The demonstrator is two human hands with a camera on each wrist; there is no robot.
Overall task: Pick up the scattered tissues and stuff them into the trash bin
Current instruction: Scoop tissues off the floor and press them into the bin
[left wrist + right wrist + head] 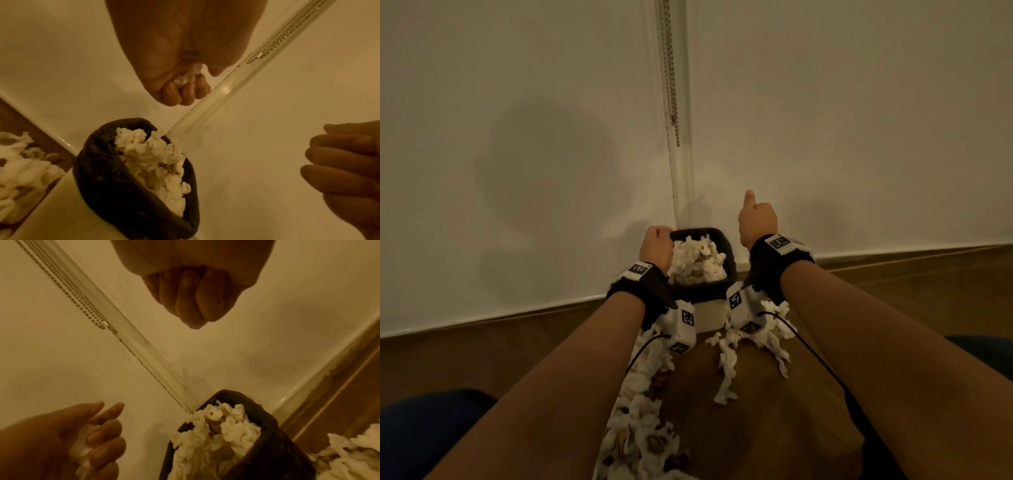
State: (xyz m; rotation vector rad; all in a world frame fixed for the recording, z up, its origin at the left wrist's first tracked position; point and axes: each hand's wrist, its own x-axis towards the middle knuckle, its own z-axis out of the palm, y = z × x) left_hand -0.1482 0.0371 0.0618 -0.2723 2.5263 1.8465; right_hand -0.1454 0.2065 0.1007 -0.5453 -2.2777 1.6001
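Note:
A small trash bin with a black liner point(730, 255) stands against the wall, heaped with white tissues point(695, 262). My left hand point(656, 247) hovers at the bin's left rim. In the left wrist view its curled fingers point(186, 91) grip a wad of white tissue point(188, 78). My right hand point(756, 219) is raised above and right of the bin, thumb up. Its fingers point(195, 305) are curled into the palm with nothing in them. Scattered tissues point(640, 425) lie on the floor under my left forearm, and more tissues point(768, 334) lie under my right wrist.
The wooden floor point(893, 291) meets a white wall at a pale baseboard point(482, 318). A bead chain point(671, 85) hangs beside a clear rod just behind the bin. My dark blue knee point(431, 431) shows at the lower left.

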